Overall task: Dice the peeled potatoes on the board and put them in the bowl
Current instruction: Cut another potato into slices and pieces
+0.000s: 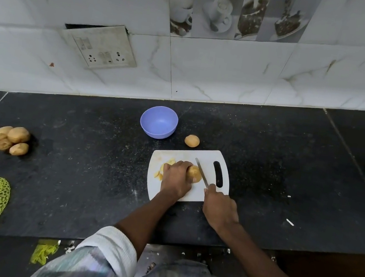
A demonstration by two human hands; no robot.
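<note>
One potato (194,173) on board (207,156), pinned by curled left hand (175,180); knife (202,172) in right hand (219,209) grip, blade touching potato's right end. Bowl (159,121) beyond board.

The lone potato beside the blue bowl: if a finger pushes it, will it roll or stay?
The lone potato looks rounded and lies free on the flat counter, so it would probably roll a little. Its slightly uneven shape may stop it soon. It seems firm, not fragile.

Yellow potato (194,173) on white board (192,193), cut slices (164,169) on its left part; empty lilac bowl (159,122) beyond board; another potato (192,140) just behind board.
</note>
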